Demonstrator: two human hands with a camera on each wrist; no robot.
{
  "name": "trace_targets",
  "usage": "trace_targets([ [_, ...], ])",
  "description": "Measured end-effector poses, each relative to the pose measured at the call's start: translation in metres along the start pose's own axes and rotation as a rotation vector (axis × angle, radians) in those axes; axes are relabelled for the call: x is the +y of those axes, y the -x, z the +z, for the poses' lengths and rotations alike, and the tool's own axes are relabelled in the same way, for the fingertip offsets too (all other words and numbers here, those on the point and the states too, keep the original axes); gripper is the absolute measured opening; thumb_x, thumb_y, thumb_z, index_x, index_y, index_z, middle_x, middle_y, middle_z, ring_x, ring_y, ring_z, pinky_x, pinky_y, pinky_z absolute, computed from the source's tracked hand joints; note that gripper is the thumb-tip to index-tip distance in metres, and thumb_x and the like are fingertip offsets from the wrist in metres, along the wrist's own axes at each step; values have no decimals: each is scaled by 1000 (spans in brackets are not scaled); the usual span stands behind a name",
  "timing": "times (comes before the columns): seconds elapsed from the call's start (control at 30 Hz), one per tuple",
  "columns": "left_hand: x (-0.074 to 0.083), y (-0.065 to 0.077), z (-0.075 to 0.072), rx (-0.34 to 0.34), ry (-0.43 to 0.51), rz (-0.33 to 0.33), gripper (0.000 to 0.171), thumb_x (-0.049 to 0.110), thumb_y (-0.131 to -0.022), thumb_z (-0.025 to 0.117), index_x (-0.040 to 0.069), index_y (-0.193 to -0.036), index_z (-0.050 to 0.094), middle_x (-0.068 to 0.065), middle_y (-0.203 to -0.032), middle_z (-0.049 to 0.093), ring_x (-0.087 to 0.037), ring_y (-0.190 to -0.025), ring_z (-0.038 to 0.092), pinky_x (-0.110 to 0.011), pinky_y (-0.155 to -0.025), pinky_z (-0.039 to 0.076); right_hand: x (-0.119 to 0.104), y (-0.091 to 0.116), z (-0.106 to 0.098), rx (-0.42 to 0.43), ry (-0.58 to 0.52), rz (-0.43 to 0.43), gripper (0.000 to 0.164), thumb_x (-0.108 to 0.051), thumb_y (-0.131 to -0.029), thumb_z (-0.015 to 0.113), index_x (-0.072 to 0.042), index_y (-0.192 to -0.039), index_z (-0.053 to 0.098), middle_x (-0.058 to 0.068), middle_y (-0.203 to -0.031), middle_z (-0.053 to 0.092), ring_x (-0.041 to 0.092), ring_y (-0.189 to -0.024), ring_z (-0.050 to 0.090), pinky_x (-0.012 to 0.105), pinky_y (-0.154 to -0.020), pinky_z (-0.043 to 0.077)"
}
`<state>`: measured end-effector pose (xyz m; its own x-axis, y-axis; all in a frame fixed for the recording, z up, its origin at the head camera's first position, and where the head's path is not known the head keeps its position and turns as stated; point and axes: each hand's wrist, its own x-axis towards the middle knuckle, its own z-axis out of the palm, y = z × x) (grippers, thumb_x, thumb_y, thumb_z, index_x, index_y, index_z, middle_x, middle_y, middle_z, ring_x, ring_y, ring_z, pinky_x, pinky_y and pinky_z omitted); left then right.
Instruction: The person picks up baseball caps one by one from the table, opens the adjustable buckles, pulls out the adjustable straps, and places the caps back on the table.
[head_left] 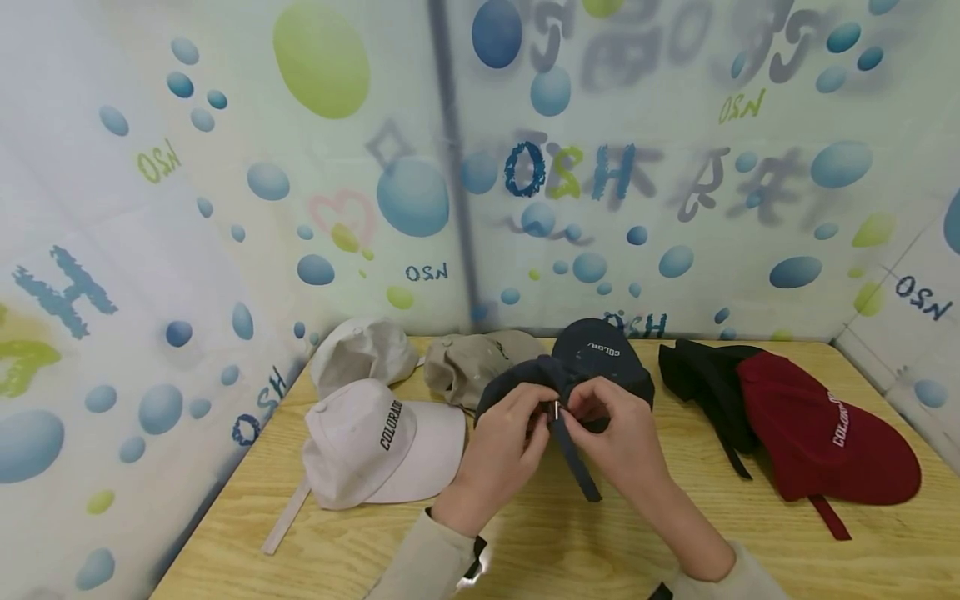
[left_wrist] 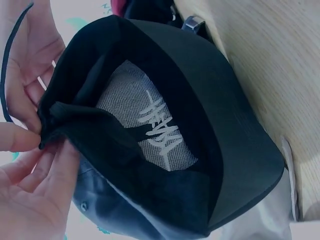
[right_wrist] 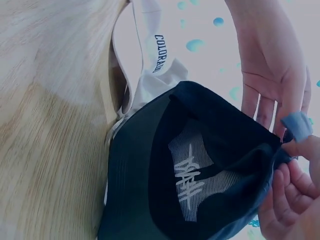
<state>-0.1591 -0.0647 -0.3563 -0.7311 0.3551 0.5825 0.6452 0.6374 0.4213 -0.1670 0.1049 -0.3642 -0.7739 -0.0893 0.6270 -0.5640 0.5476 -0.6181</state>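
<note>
Between both hands is a dark navy cap [left_wrist: 240, 125], its inside and mesh-backed stitching [right_wrist: 187, 172] facing the wrist cameras. Left fingers and thumb of my left hand [head_left: 504, 442] pinch the back band beside a small metal buckle [head_left: 557, 409]. On the other side of the buckle, my right hand [head_left: 626, 437] pinches the band with thumb and fingertips. A loose navy strap [head_left: 577, 462] hangs below the buckle toward the table. Navy fabric with white letters [head_left: 600, 350] shows just beyond the hands. Fingers partly cover the buckle.
On the wooden table [head_left: 300, 575], a pale COLORADO cap [head_left: 352, 442], a white cap [head_left: 360, 354] and a beige cap [head_left: 457, 367] lie left. A black cap [head_left: 708, 383] and a dark red cap [head_left: 810, 433] lie right. A printed curtain [head_left: 360, 292] stands behind.
</note>
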Motion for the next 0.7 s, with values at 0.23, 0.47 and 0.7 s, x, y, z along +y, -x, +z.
trace_targets([
  [0.23,-3,-2,-2,-11,-23,18,10,10,-98,62,13,-108,60,1,-104,61,-9,-84,59,-23,-73,53,1,0,-6,-81,-148,36,21,6,-80,77,-9,-85,62,0,-78,65,2,-67,65,24,-63,58],
  [0.47,-4,-1,-4,14,-5,-26,9,10,-98,63,14,-103,57,0,-102,59,-12,-86,59,-27,-75,53,4,-2,-12,-178,-304,107,14,2,-86,73,-6,-89,62,5,-80,66,6,-70,64,24,-66,57],
  [0.7,-10,-1,-8,71,-87,-103,9,9,-100,58,13,-108,55,-4,-102,65,-16,-81,62,-28,-69,51,9,-2,-19,-220,-424,130,9,5,-88,69,1,-90,61,-8,-81,65,9,-70,63,22,-67,56],
])
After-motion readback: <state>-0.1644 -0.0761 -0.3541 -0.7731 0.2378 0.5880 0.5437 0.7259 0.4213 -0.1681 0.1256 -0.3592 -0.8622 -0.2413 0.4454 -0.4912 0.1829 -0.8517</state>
